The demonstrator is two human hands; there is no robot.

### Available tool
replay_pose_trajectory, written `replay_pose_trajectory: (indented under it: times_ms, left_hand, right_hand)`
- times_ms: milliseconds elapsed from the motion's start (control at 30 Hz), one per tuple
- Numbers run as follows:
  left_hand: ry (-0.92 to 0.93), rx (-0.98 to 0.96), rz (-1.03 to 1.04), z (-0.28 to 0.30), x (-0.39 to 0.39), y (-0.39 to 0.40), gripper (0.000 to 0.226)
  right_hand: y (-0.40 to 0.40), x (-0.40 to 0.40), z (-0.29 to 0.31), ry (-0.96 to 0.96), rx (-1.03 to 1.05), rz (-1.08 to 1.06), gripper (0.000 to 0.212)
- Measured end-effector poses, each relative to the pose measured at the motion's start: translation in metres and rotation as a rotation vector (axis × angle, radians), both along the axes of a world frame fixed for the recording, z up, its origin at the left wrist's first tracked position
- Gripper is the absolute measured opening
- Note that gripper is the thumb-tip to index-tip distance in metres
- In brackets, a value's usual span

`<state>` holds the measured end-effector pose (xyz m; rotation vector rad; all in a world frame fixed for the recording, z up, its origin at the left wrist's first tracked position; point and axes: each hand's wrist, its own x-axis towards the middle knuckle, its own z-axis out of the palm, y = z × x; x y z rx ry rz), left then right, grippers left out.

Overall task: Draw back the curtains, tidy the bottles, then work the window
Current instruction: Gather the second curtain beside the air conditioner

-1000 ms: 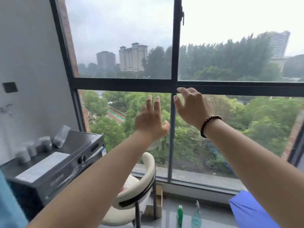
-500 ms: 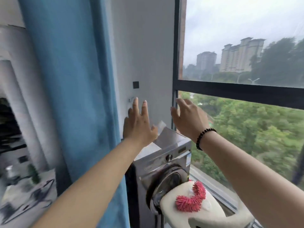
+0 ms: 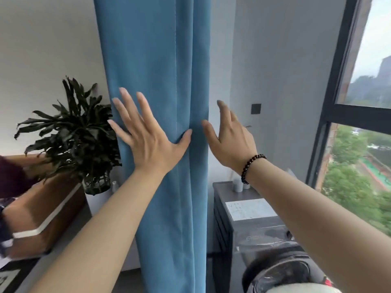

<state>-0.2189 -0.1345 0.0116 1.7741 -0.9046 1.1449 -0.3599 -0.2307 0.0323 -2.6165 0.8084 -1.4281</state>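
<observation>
A blue curtain [image 3: 156, 60] hangs gathered in folds in the middle of the head view, between a white wall and a grey wall. My left hand [image 3: 146, 136] lies flat on the curtain's front with its fingers spread, the thumb pressing into a fold. My right hand [image 3: 230, 142], with a dark bead bracelet on the wrist, is held edge-on at the curtain's right border, fingers straight. The dark-framed window [image 3: 336, 115] runs down the right side, with trees outside. No bottles are in view.
A grey washing machine [image 3: 249, 225] stands below my right arm, with a white sheet and small white containers [image 3: 238, 185] on top. A dark leafy potted plant [image 3: 74, 132] sits on a wooden desk [image 3: 53, 208] at the left. A dark wall switch [image 3: 256, 108] is right of the curtain.
My view has swung left from the window to the gathered curtain. Both hands came off the glass and travelled left; my left hand now lies on the curtain, my right at its edge.
</observation>
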Motion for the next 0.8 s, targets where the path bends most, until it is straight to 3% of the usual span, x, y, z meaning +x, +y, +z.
replay_pose_trajectory:
  times_ms: [100,267,600,700,800]
  left_hand:
    - [0.182,0.009,-0.138,0.000,0.004,-0.016,0.138]
    - [0.281,0.082,-0.232,-0.017,-0.003,-0.047,0.139]
    - [0.249,0.224,-0.171,-0.062,0.033,-0.109,0.139]
    - [0.225,0.241,-0.150,-0.067,0.053,-0.127,0.135]
    - [0.194,0.280,-0.125,-0.071,0.078,-0.144,0.132]
  right_hand:
    - [-0.009,0.012,-0.002,0.001,-0.008,0.090,0.063]
    - [-0.032,0.022,-0.008,0.015,0.030,0.162,0.064]
    - [-0.084,0.061,-0.022,-0.002,0.124,0.228,0.065]
    - [-0.099,0.080,-0.021,-0.023,0.092,0.225,0.060]
    - [-0.112,0.101,-0.020,-0.066,0.025,0.217,0.070]
